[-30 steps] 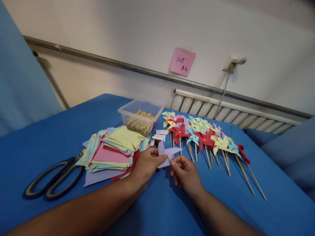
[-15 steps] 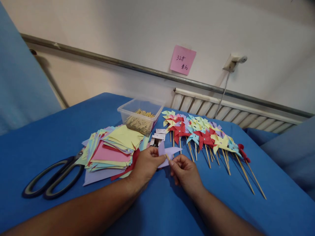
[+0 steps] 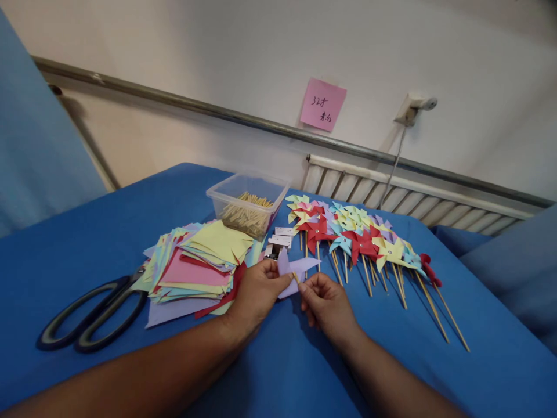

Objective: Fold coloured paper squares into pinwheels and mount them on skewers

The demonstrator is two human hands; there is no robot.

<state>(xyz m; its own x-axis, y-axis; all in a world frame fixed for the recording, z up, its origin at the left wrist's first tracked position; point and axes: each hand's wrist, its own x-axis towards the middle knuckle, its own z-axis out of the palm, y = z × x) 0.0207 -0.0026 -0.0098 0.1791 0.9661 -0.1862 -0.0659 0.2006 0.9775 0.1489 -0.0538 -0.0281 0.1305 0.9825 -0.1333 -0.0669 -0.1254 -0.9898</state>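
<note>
Head view: the left hand (image 3: 256, 293) pinches a lilac paper pinwheel (image 3: 292, 270) by its near edge, fingers closed on the paper, thumb on top. The right hand (image 3: 327, 305) meets it from the other side, its fingers drawn narrow around the tip of a thin wooden stick (image 3: 296, 277) that touches the middle of the pinwheel. Both hands hover just above the blue worktop (image 3: 108, 232), near its front centre.

To the left of the hands lies a loose stack of cut paper squares (image 3: 198, 267) in yellow, pink, green and lilac, with black-handled scissors (image 3: 87, 316) beside it, blades tucked under the stack's edge. Behind the stack stands a clear plastic tub of sticks (image 3: 248, 206). Small white packets (image 3: 281, 238) lie between the tub and the hands. To the right, a row of finished pinwheels (image 3: 361, 241) lies fanned out, sticks pointing towards the person. A pink note (image 3: 322, 105) is stuck on the wall.

What could go wrong: the paper is thin and held only at one edge, so a hard push from the stick could tear or crease the centre. The folded points may also spring apart if the left pinch loosens. The stick is slim and gripped near its tip, so it could slip or snap under sideways pressure.
</note>
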